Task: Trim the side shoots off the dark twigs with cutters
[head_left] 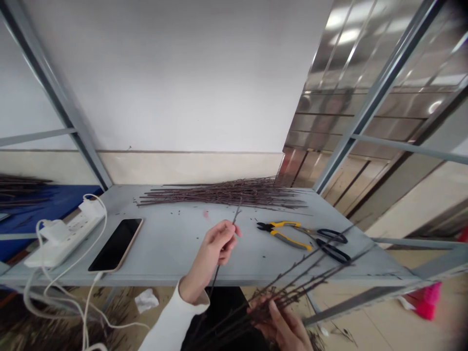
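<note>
Head view: left hand (pixel 215 246), center of the frame and just below, has thumb and fingers pinched on a single twig (pixel 237 213), tip up, lower end hanging past the desk (pixel 164 253) edge. Right hand (pixel 287 329), bottom of the frame right of center, fingers curled round a loose bunch of twigs (pixel 303 287) that fans toward the right. Long pile of dark twigs (pixel 223 192) across the desk's back, mid-frame. Right of center: yellow-and-gray pliers (pixel 292 241); just beside, black-handled scissors (pixel 311 233), bunch tips overlapping their handles in view. Lower left: phone (pixel 116 244), dark screen, cable attached; white power strip (pixel 68 239) farther left.
</note>
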A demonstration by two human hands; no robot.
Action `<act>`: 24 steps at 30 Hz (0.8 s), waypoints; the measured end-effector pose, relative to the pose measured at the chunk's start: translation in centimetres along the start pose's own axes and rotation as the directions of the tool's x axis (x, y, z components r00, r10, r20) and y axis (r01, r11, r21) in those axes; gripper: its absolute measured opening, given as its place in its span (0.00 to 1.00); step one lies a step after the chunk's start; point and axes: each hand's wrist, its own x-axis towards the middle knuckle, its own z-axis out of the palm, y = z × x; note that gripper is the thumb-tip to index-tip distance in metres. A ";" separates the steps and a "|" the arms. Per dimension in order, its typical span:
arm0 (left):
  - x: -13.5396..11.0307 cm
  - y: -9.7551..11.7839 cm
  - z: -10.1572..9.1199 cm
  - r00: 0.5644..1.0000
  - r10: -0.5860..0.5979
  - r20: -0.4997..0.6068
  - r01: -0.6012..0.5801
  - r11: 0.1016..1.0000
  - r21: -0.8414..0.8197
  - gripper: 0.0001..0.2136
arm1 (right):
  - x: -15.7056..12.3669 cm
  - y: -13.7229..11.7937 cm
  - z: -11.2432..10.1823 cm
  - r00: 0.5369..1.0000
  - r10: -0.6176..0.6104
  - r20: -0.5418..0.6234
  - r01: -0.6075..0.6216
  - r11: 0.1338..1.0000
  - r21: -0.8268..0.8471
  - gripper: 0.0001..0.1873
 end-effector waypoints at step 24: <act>5.2 -1.0 -3.4 0.990 0.079 0.120 -0.108 0.960 0.258 0.17 | 7.4 -7.7 6.9 0.898 -0.006 0.440 0.112 0.970 -0.216 0.19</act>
